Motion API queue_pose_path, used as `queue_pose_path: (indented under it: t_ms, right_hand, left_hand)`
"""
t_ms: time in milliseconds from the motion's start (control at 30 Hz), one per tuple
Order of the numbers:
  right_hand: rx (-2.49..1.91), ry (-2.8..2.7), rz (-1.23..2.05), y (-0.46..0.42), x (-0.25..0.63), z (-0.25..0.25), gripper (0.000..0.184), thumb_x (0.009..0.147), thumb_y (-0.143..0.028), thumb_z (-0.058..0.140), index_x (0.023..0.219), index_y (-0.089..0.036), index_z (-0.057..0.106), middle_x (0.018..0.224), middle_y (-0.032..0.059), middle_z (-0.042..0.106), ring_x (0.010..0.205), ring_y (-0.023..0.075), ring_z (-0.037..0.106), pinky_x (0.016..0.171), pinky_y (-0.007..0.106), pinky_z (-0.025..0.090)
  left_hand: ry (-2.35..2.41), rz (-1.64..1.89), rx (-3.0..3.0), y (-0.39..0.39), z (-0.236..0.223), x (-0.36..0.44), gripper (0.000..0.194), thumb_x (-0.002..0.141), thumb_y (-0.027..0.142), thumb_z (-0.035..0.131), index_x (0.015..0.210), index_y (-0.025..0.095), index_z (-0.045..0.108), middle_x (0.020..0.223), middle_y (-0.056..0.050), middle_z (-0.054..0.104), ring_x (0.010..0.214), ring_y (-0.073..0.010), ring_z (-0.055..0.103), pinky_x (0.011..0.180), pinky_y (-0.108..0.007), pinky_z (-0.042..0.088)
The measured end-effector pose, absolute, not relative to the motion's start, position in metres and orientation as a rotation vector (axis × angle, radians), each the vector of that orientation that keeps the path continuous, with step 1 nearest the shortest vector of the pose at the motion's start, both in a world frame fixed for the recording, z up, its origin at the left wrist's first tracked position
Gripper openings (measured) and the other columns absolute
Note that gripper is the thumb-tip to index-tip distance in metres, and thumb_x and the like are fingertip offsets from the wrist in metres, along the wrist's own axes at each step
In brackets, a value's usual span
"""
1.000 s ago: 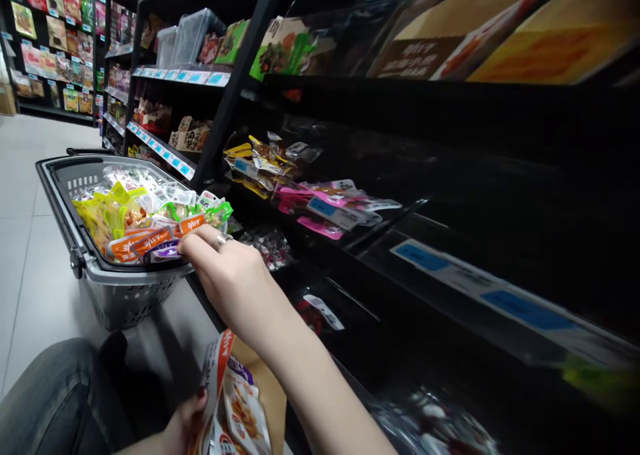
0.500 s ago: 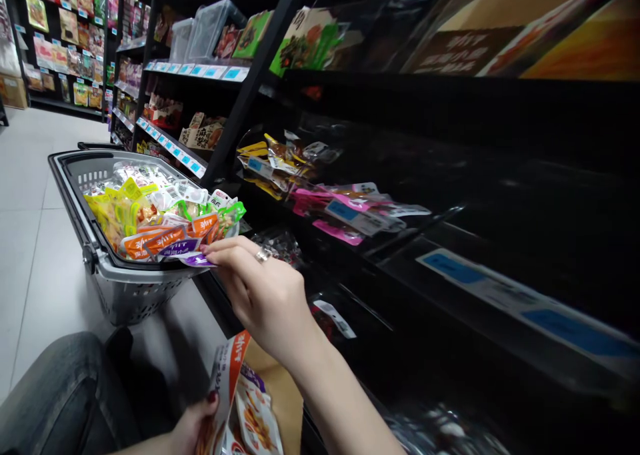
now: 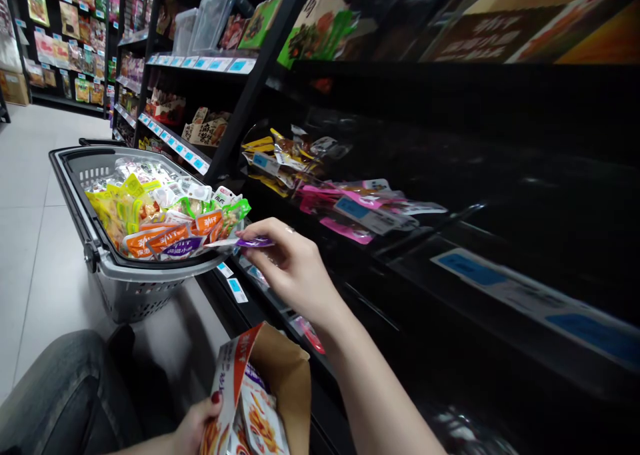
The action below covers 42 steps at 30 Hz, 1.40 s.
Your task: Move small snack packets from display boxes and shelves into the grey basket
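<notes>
My right hand [image 3: 293, 265] pinches a small purple snack packet [image 3: 253, 242] just right of a grey shopping basket [image 3: 107, 272] heaped with small snack packets [image 3: 155, 212] in yellow, green, orange and purple. My left hand [image 3: 197, 425] grips an open cardboard carton [image 3: 270, 388] at the bottom of the view, with orange and white snack packets [image 3: 260, 425] inside it. The carton sits close to my body, below my right forearm.
Black store shelves [image 3: 450, 175] run along the right with blue price tags [image 3: 353, 208], pink packets [image 3: 330, 198] and yellow packets [image 3: 273, 152]. More stocked shelves [image 3: 65, 35] stand at the far left. My knee in jeans [image 3: 60, 395] is bottom left, over a light tiled floor [image 3: 30, 242].
My right hand has lifted a purple packet out of the basket and drawn it to the right, toward the shelf. The carton in my left hand has tilted open a little.
</notes>
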State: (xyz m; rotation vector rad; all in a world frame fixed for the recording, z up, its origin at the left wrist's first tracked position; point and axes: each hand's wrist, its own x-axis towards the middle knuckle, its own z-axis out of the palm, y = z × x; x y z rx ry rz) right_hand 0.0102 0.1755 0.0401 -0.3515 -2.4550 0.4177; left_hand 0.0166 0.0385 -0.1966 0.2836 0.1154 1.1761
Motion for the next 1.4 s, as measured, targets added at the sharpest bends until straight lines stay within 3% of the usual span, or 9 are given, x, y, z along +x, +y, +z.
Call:
queue_pose_path:
  t_ms: [167,467,733,900,1100,1300,1400]
  right_hand:
    - [-0.353,-2.578,0.547,0.193,0.006,0.044,0.009,0.077,-0.018,0.053,0.083,-0.019,0.059,0.082,0.0029,0.062,0.077,0.0165,0.058,0.071,0.031,0.045]
    - [-0.311,-2.798,0.577,0.206,-0.011,0.066,0.014,0.077,-0.022,0.053,0.088,-0.018,0.062,0.082,0.0032,0.066,0.073,0.0158,0.061,0.067,0.029,0.048]
    - [-0.146,-3.083,0.181,0.185,-0.045,0.06,0.018,0.075,-0.006,0.053,0.086,-0.016,0.062,0.086,0.0056,0.066,0.085,0.0194,0.059,0.077,0.032,0.043]
    - [-0.222,-3.025,-0.048,0.176,-0.043,0.043,0.013,0.077,-0.01,0.052,0.09,-0.013,0.053,0.091,0.0104,0.06,0.084,0.0205,0.054,0.075,0.032,0.041]
    - [-0.256,-2.827,0.021,0.178,-0.029,0.05,0.016,0.079,-0.006,0.047,0.081,-0.016,0.059,0.086,0.006,0.061,0.078,0.0161,0.057,0.07,0.026,0.04]
    - [-0.235,-2.846,0.011,0.179,-0.042,0.038,0.009,0.078,-0.013,0.055,0.074,-0.017,0.062,0.074,0.0029,0.064,0.072,0.0159,0.059,0.067,0.025,0.039]
    - [-0.408,-2.767,-0.021,0.159,-0.029,0.037,0.012,0.077,-0.017,0.058,0.088,-0.015,0.059,0.09,0.008,0.062,0.082,0.0191,0.057,0.071,0.028,0.04]
  left_hand:
    - [0.126,1.182,0.258,0.038,-0.197,0.018,0.078,0.055,0.063,0.06,0.105,0.003,0.06,0.106,-0.02,0.062,0.108,-0.0381,0.049,0.097,-0.048,0.025]
    - [0.061,1.218,0.28,0.04,-0.205,0.019,0.08,0.06,0.06,0.059,0.12,0.008,0.05,0.11,-0.017,0.062,0.108,-0.0362,0.05,0.097,-0.047,0.026]
    - [0.071,1.212,0.255,0.039,-0.194,0.016,0.08,0.057,0.061,0.061,0.116,0.008,0.054,0.109,-0.017,0.062,0.108,-0.037,0.05,0.097,-0.048,0.025]
    - [0.103,1.216,0.222,0.037,-0.189,0.015,0.076,0.056,0.06,0.061,0.108,0.005,0.059,0.106,-0.019,0.063,0.108,-0.0376,0.05,0.097,-0.048,0.025]
    - [0.096,1.183,0.163,0.033,-0.2,0.018,0.071,0.06,0.057,0.059,0.108,0.005,0.058,0.102,-0.017,0.065,0.105,-0.0356,0.052,0.097,-0.046,0.026]
    - [0.173,1.076,0.035,0.026,-0.213,0.02,0.071,0.063,0.058,0.055,0.106,0.0,0.058,0.092,-0.018,0.068,0.102,-0.0339,0.055,0.096,-0.042,0.028]
    - [0.175,1.079,0.001,0.021,-0.213,0.016,0.064,0.066,0.052,0.056,0.106,0.002,0.058,0.091,-0.016,0.069,0.102,-0.0322,0.056,0.097,-0.041,0.028]
